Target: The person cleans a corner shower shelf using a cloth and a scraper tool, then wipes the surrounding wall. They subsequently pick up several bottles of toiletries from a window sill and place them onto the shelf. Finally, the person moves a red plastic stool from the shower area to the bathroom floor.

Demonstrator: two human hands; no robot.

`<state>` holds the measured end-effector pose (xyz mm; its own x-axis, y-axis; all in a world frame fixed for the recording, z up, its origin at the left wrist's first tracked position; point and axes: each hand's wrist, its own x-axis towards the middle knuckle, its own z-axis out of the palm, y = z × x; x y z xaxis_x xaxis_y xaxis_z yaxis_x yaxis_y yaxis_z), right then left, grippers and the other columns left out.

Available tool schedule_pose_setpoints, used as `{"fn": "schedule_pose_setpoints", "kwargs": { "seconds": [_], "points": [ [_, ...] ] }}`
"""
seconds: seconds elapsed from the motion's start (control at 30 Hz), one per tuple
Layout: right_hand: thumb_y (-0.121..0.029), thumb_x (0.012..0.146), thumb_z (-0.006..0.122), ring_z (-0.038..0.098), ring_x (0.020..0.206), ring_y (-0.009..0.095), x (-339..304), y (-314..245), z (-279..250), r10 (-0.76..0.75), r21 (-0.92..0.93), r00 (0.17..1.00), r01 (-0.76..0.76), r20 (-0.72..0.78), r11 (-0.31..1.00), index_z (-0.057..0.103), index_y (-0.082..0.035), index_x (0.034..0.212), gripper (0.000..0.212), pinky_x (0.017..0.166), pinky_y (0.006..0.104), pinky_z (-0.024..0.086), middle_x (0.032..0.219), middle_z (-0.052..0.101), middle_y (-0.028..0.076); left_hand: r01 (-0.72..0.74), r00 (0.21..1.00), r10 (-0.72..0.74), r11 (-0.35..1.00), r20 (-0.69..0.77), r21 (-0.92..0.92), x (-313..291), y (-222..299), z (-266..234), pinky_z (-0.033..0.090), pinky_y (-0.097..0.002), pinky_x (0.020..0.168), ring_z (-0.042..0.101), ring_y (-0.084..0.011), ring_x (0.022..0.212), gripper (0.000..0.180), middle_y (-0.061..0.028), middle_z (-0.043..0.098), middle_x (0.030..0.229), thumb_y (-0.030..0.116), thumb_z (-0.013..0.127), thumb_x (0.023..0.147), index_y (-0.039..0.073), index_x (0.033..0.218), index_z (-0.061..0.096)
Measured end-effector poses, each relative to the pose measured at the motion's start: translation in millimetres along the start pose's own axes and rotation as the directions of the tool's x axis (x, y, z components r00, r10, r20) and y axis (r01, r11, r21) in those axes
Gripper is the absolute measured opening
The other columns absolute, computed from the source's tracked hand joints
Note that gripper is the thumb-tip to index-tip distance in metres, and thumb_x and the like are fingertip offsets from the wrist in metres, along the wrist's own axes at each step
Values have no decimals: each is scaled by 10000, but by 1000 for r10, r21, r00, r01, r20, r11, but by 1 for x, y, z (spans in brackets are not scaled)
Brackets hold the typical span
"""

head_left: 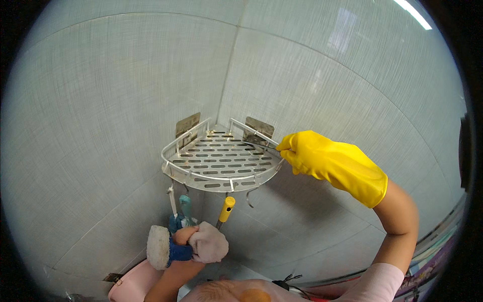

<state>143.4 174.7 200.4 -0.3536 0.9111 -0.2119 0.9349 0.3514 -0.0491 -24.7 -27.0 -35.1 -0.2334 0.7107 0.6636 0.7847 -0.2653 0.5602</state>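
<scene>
My right hand (324, 163), in a yellow rubber glove, pinches a thin, dark, narrow tool (269, 148). Its tip reaches over the right rail of a metal corner shelf (226, 185), near the right mounting plate (259, 129). The tool's exact kind does not show. Below the shelf, my bare left hand (186, 235) is closed on a pale pinkish cloth (210, 243). A blue-and-white fluffy scrubber (159, 246) lies against that hand; whether I grip it too is unclear.
From hooks under the shelf hang a white handle (172, 200), a teal handle (185, 205) and a yellow handle (227, 207). A second metal plate (187, 126) is on the left wall. Grey tiled walls meet behind the shelf. A pink bucket (132, 284) stands at lower left.
</scene>
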Motion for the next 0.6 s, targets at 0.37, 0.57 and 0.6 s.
{"fn": "schedule_pose_setpoints", "kwargs": {
  "seconds": [0.37, 0.57, 0.6],
  "points": [
    [-249, 939, 455, 642, 776, 203, -13, -4, -12, -130, 122, 991, 132, -21, 984, 542, -79, 1220, 340, 707, 315, 498, 899, 667, 127, -2, 999, -1, 998, -46, -62, -1, 3, -10, 446, -335, 825, 567, -225, 942, 610, -84, 534, 1028, 200, 827, 635, 108, 1101, 444],
    [-236, 945, 453, 588, 683, 213, 15, -4, 10, -343, -9, 938, 343, -49, 939, 554, -57, 1191, 321, 659, 306, 475, 805, 628, 98, 26, 999, -27, 999, -47, -19, -8, -8, 2, 432, -324, 844, 550, -217, 965, 615, -71, 523, 1038, 196, 832, 627, 104, 1102, 453],
    [-235, 946, 450, 576, 674, 208, 17, -4, 11, -305, -21, 952, 304, -38, 952, 559, -56, 1183, 317, 647, 302, 468, 800, 621, 87, 62, 996, -62, 998, -65, 2, -8, -8, 2, 432, -324, 843, 551, -217, 962, 617, -69, 525, 1037, 198, 833, 624, 104, 1103, 454]
  ]
}}
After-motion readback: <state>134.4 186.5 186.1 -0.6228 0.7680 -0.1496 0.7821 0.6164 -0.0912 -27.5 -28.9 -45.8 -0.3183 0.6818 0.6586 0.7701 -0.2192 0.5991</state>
